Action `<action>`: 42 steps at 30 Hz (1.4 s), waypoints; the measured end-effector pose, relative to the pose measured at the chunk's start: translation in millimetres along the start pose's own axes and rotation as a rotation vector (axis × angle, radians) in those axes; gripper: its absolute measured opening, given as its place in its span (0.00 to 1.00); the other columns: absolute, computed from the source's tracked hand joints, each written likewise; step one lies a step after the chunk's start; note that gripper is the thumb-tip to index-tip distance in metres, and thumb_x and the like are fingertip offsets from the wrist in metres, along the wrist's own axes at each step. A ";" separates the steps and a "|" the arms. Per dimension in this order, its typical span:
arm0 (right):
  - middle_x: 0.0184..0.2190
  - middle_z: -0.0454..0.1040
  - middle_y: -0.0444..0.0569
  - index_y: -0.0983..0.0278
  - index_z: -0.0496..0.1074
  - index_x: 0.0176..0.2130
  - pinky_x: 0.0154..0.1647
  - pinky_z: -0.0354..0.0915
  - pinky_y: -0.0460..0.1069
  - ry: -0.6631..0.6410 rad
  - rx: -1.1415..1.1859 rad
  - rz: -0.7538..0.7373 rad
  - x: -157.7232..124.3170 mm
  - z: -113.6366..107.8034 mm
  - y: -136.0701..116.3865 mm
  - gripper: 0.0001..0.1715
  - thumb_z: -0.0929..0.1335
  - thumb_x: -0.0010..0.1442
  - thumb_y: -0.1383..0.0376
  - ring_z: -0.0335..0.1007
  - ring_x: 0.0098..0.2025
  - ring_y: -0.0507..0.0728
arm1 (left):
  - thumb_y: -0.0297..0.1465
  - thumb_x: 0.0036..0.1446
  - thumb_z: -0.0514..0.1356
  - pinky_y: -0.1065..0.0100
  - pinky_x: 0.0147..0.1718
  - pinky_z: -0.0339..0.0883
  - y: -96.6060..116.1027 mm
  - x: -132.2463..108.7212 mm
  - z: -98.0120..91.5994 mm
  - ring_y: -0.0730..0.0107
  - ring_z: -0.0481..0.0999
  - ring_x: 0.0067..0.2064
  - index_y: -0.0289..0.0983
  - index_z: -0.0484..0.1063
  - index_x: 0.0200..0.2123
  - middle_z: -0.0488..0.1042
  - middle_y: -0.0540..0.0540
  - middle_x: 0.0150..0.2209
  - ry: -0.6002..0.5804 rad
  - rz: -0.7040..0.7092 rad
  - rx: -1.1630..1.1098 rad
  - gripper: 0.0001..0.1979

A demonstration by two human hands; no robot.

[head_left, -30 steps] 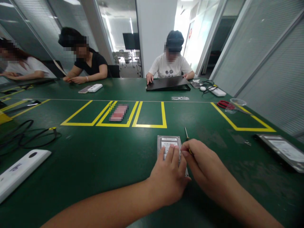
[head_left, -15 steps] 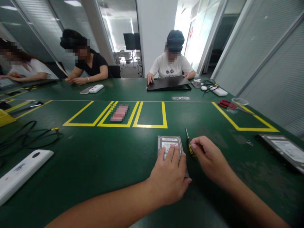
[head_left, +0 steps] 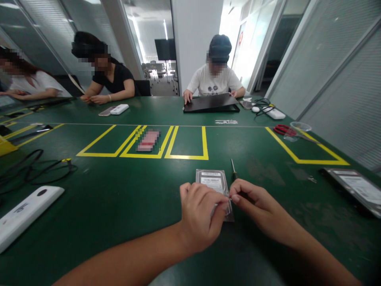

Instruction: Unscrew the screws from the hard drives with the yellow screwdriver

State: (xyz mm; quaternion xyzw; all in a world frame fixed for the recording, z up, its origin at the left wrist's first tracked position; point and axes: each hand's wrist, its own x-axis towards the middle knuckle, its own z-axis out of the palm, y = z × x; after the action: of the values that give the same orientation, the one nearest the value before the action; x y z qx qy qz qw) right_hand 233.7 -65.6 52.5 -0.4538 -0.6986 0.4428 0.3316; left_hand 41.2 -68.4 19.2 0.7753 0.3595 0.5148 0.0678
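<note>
A silver hard drive (head_left: 210, 178) with a white label lies flat on the green table in front of me, its lower part covered by my hands. My left hand (head_left: 200, 214) is over the drive with thumb and forefinger pinched. Those fingertips meet the pinched fingertips of my right hand (head_left: 253, 200) at the drive's right edge. Something tiny and pale shows between them, too small to name. Just beyond my right fingers a screwdriver (head_left: 233, 170) lies with its shaft pointing away; its handle is mostly hidden.
Another drive (head_left: 355, 188) sits at the right, near small metal bits (head_left: 312, 179). Red-handled scissors (head_left: 284, 130) and a clear plastic cup (head_left: 300, 126) lie farther back. At left are a white power bank (head_left: 32, 214) and black cables (head_left: 35, 171). A co-worker opposite holds a black panel (head_left: 210, 103).
My left hand has lifted off the drive's label and turned, its fingers closing into a pinch. My right hand has shifted slightly left and down to meet it.
</note>
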 end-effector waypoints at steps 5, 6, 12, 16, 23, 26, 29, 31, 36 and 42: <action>0.31 0.66 0.44 0.63 0.67 0.34 0.37 0.60 0.47 -0.047 0.059 0.037 -0.9 0.8 -2.6 0.17 0.64 0.69 0.54 0.62 0.35 0.52 | 0.31 0.64 0.63 0.56 0.44 0.52 -5.1 4.9 -1.7 0.64 0.72 0.39 0.43 0.75 0.36 0.79 0.53 0.32 -0.006 -0.016 -0.025 0.02; 0.31 0.66 0.44 0.63 0.67 0.34 0.36 0.60 0.46 -0.049 0.076 0.038 -0.9 1.2 -2.6 0.18 0.65 0.69 0.53 0.62 0.35 0.52 | 0.31 0.64 0.63 0.56 0.45 0.52 -5.2 5.0 -1.9 0.64 0.72 0.39 0.44 0.76 0.36 0.79 0.54 0.32 -0.009 -0.008 -0.021 0.02; 0.31 0.66 0.43 0.63 0.68 0.34 0.36 0.60 0.47 -0.037 0.126 0.060 -0.1 2.7 -1.3 0.18 0.65 0.68 0.52 0.61 0.35 0.52 | 0.33 0.65 0.64 0.55 0.45 0.53 -4.9 3.2 -0.5 0.66 0.72 0.39 0.46 0.79 0.37 0.80 0.54 0.33 -0.012 -0.002 -0.015 0.03; 0.31 0.67 0.43 0.63 0.68 0.34 0.36 0.59 0.47 -0.028 0.183 0.080 -0.1 4.1 0.5 0.18 0.66 0.67 0.52 0.61 0.35 0.52 | 0.35 0.64 0.64 0.56 0.46 0.54 -5.7 2.7 1.2 0.65 0.73 0.39 0.46 0.80 0.36 0.80 0.53 0.32 0.002 -0.009 0.008 0.04; 0.31 0.67 0.43 0.64 0.68 0.35 0.34 0.58 0.46 -0.013 0.296 0.149 -0.9 8.2 4.6 0.19 0.69 0.64 0.51 0.60 0.33 0.51 | 0.32 0.64 0.64 0.57 0.44 0.55 -6.1 2.9 0.8 0.67 0.72 0.37 0.45 0.80 0.35 0.78 0.52 0.31 0.025 -0.005 -0.005 0.05; 0.30 0.67 0.43 0.64 0.68 0.34 0.33 0.57 0.46 -0.001 0.308 0.168 -0.1 10.0 6.1 0.20 0.69 0.64 0.50 0.60 0.32 0.51 | 0.32 0.64 0.63 0.57 0.43 0.55 -6.2 3.5 0.7 0.67 0.72 0.37 0.44 0.79 0.34 0.78 0.52 0.31 0.017 -0.010 0.008 0.05; 0.30 0.67 0.43 0.64 0.68 0.34 0.33 0.57 0.46 0.013 0.300 0.177 0.8 11.7 7.1 0.21 0.69 0.64 0.49 0.60 0.32 0.51 | 0.31 0.64 0.63 0.57 0.44 0.54 -5.9 4.1 0.4 0.66 0.72 0.37 0.44 0.78 0.35 0.78 0.53 0.31 0.001 -0.021 0.013 0.05; 0.30 0.68 0.44 0.64 0.68 0.34 0.33 0.58 0.46 0.016 0.294 0.180 1.2 12.7 7.7 0.21 0.69 0.64 0.48 0.61 0.32 0.51 | 0.31 0.64 0.63 0.57 0.44 0.54 -5.5 4.3 0.4 0.66 0.72 0.37 0.44 0.78 0.34 0.79 0.53 0.31 -0.005 -0.030 0.008 0.05; 0.30 0.67 0.44 0.64 0.69 0.35 0.33 0.57 0.46 0.011 0.267 0.165 1.2 14.4 9.4 0.23 0.67 0.66 0.47 0.60 0.32 0.51 | 0.32 0.66 0.60 0.57 0.44 0.55 -5.2 4.9 2.0 0.65 0.73 0.38 0.42 0.77 0.34 0.79 0.51 0.32 -0.025 -0.051 0.023 0.08; 0.30 0.66 0.44 0.64 0.69 0.35 0.32 0.57 0.46 0.024 0.254 0.180 1.9 15.0 10.1 0.23 0.67 0.65 0.46 0.59 0.32 0.51 | 0.32 0.66 0.59 0.57 0.46 0.55 -7.1 4.3 3.7 0.64 0.73 0.39 0.41 0.74 0.35 0.78 0.50 0.33 -0.062 -0.079 -0.010 0.07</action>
State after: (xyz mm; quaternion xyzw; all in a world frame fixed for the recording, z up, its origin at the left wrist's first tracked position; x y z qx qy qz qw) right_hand 223.4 -66.6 37.5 -0.4742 -0.5896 0.5500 0.3536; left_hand 41.8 -59.5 17.3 0.7758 0.3849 0.4893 0.1030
